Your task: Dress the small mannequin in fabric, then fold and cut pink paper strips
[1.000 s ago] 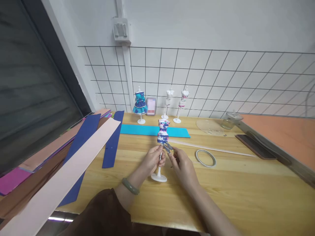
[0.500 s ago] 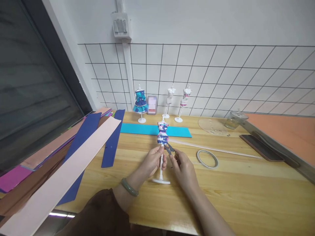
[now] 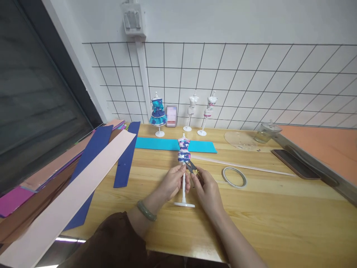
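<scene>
Since a second ago, the held mannequin point(image 3: 183, 150) has tilted at my twelve o'clock, its base point(image 3: 184, 204) now nearly edge-on. I see the left hand point(image 3: 172, 182) clamped around its pole point(image 3: 183, 190); the right hand point(image 3: 208, 188) grips scissors point(image 3: 194, 167) by the torso's hem. From the torso, the tape ring point(image 3: 235, 186) lies at three, the turquoise strip point(image 3: 200, 146) at twelve, the dressed mannequin point(image 3: 157, 113) farther, at eleven.

Dark brown sleeve point(image 3: 111, 238) (grey-green bangle point(image 3: 145, 211)).
</scene>
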`<state>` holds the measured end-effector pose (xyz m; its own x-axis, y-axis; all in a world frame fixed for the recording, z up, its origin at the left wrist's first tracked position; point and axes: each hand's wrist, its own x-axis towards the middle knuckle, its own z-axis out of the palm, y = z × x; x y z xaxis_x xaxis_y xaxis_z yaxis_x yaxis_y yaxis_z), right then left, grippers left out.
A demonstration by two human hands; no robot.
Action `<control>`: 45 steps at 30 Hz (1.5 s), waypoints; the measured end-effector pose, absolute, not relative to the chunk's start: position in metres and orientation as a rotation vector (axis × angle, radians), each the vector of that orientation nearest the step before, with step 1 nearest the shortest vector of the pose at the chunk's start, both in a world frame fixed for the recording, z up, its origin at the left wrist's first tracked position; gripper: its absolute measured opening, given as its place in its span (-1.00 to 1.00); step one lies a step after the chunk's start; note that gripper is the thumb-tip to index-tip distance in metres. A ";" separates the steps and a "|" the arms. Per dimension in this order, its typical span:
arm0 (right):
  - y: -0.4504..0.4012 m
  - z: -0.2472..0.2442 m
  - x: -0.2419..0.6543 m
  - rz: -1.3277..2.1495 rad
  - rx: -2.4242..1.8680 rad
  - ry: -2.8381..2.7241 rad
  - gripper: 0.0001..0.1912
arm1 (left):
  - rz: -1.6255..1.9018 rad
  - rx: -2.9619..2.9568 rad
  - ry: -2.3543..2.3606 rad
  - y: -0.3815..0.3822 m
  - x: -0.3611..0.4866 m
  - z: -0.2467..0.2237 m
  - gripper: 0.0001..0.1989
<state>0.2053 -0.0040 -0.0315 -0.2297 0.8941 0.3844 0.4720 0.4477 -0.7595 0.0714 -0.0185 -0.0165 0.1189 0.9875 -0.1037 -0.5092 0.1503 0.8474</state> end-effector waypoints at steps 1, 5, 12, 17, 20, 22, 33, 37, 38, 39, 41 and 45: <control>-0.004 -0.032 0.206 0.632 -1.158 -1.862 -0.60 | 1.263 0.761 0.813 -0.018 0.072 -0.017 -0.65; -0.003 -0.033 0.207 0.620 -1.183 -1.854 -0.60 | 1.282 0.805 0.847 -0.017 0.073 -0.021 -0.63; -0.002 -0.034 0.210 0.697 -1.204 -1.804 -0.56 | 1.292 0.928 0.920 -0.014 0.069 -0.026 -0.62; -0.001 -0.033 0.211 0.719 -1.175 -1.820 -0.56 | 1.278 0.933 0.922 -0.013 0.068 -0.026 -0.57; -0.001 -0.031 0.212 0.722 -1.185 -1.830 -0.56 | 1.267 0.945 0.927 -0.013 0.067 -0.026 -0.57; -0.002 -0.031 0.212 0.705 -1.192 -1.836 -0.57 | 1.258 0.962 0.934 -0.013 0.066 -0.027 -0.57; -0.007 -0.024 0.211 0.542 -1.220 -1.858 -0.60 | 1.257 0.969 0.995 -0.016 0.070 -0.024 -0.63; -0.006 -0.028 0.208 0.661 -1.238 -1.789 -0.60 | 1.272 0.952 1.034 -0.016 0.073 -0.025 -0.66; -0.006 -0.029 0.207 0.738 -1.233 -1.754 -0.59 | 1.280 0.950 1.045 -0.016 0.073 -0.025 -0.66; -0.005 -0.030 0.205 0.824 -1.218 -1.715 -0.59 | 1.287 0.951 1.054 -0.017 0.074 -0.025 -0.67; -0.003 -0.033 0.203 0.971 -1.167 -1.635 -0.60 | 1.298 0.954 1.066 -0.017 0.075 -0.024 -0.68; -0.003 -0.034 0.202 0.897 -1.161 -1.623 -0.60 | 1.313 0.967 1.084 -0.018 0.078 -0.023 -0.70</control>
<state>0.2015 -0.0033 -0.0340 -0.1344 0.9558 0.2616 0.2871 0.2903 -0.9129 0.0777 -0.0178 -0.0232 -0.0423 0.9975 -0.0564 -0.2442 0.0445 0.9687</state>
